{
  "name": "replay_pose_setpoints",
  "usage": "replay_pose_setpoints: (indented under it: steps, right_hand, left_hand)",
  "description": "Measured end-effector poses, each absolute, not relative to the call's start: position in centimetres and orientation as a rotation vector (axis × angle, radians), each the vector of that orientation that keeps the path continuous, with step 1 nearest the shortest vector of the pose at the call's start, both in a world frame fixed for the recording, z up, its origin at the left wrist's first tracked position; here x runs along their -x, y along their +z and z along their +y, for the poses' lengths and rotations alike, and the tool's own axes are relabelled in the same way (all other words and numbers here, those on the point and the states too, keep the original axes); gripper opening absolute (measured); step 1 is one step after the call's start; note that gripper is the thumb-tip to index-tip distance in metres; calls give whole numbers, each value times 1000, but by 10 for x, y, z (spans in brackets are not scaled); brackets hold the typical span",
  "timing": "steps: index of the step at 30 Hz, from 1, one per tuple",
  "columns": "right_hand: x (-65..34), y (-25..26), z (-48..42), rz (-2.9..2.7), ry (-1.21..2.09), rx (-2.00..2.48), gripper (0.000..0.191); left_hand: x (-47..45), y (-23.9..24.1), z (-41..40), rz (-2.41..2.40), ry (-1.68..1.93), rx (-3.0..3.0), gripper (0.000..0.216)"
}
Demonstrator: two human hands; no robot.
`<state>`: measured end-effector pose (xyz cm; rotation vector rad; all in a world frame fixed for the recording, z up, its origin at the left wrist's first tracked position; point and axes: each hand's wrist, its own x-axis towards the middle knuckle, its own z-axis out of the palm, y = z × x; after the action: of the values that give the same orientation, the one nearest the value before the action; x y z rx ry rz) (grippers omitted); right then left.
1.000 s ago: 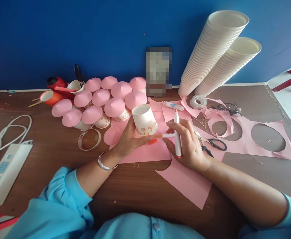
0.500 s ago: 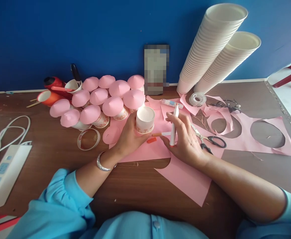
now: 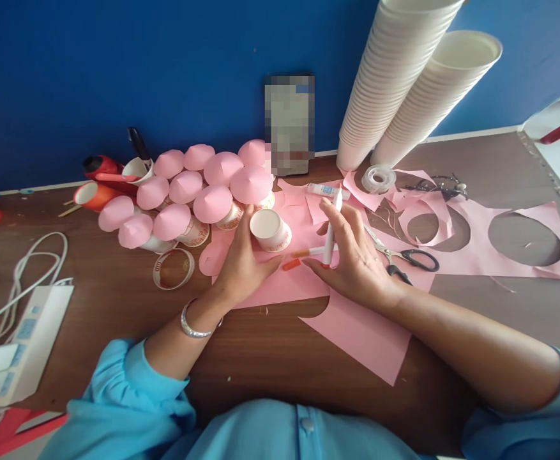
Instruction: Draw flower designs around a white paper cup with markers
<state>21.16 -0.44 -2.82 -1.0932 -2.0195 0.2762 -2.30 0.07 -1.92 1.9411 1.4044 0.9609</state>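
Observation:
My left hand [image 3: 244,268] curves around a small white paper cup [image 3: 276,241], which stands upside down, its recessed base uppermost and tilted towards the left. Reddish drawings run around its lower edge. In my right hand [image 3: 356,255] is a white marker pen [image 3: 331,233], held nearly upright with its orange tip up, to the right of the cup. Between both hands an orange-and-white marker [image 3: 308,252] and an orange pen cap [image 3: 291,264] lie on pink paper [image 3: 303,284]. Left of the cup stand several decorated cups topped with pink paper cones [image 3: 212,203].
Two tall stacks of paper cups [image 3: 397,83] lean by the blue wall, near a phone-like device [image 3: 289,121]. Scissors [image 3: 394,255], clear tape [image 3: 379,179], a glue tube [image 3: 325,190] and cut pink scraps [image 3: 476,243] lie right. A power strip [image 3: 45,332] is left.
The view has shifted a little. The cup in my left hand has tilted and turned slightly, so its drawings sit further to the right. My right hand keeps the marker in nearly the same pose.

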Motion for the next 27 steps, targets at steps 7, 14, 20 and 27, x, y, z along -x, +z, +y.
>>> replay_pose_setpoints:
  steps: [7, 14, 20, 27]
  right_hand:
    - [-216, -22, -6, -1987, 373, 1073, 70]
    - [-217, -17, -9, -1868, 454, 1027, 50]
    - [-221, -16, -10, -2009, 364, 1002, 13]
    - [-225, -8, -4, -2247, 83, 961, 27]
  left_hand:
    - [31, 3, -28, 1473, 1146, -2194, 80]
    - [21, 6, -42, 1288, 776, -2658, 35]
    - [18, -14, -32, 1385, 596, -2625, 16]
    - [28, -13, -33, 1372, 714, -2464, 13]
